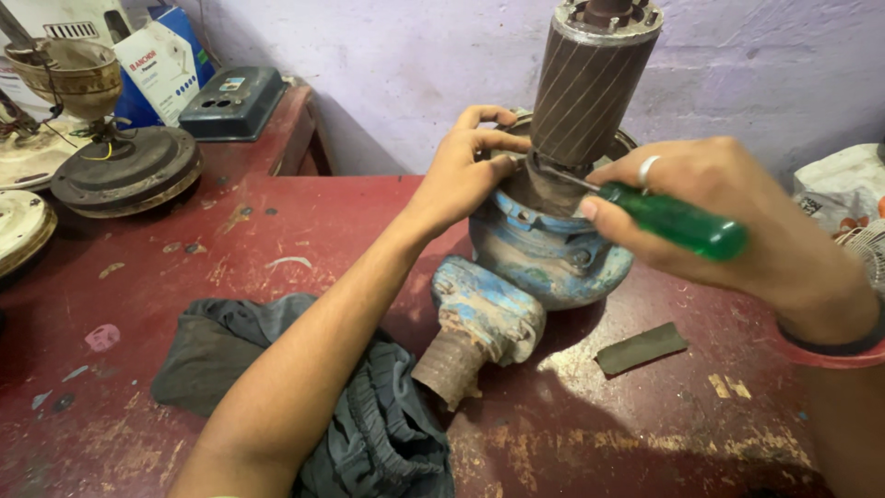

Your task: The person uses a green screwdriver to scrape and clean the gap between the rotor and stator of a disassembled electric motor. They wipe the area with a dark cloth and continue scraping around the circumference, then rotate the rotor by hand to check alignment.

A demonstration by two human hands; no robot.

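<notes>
Right now a green-handled screwdriver (678, 221) is held tight in the grip of the right hand (728, 217), with the fingers closed around the handle. Its thin metal tip is pushed in at the foot of the ribbed metal rotor (590, 88), where the rotor meets the blue pump body (544, 249). The grip of the left hand (466, 166) is curled over the rim of the pump body, with the fingertips pressed on the edge beside the rotor, so the body is held steady. Nothing loose is held in that hand.

The rotor is standing upright in the middle of the pump body and most of it is already out in the open, so the outer cover seems to be off. It is judged that the work is partway done: the rotor is bared but is still sitting in the body. What the tip is touching is hidden behind the fingers, so it may be a seal or a ring, but this cannot be told.

The pump body is resting on the red counter (304, 231), with its rusty pipe end (452, 364) pointed toward the person. A dark cloth (369, 424) is lying under the left arm. A small flat dark strip (641, 349) is lying just right of the pump. Old fan parts (120, 166) are set far off at the left edge.
</notes>
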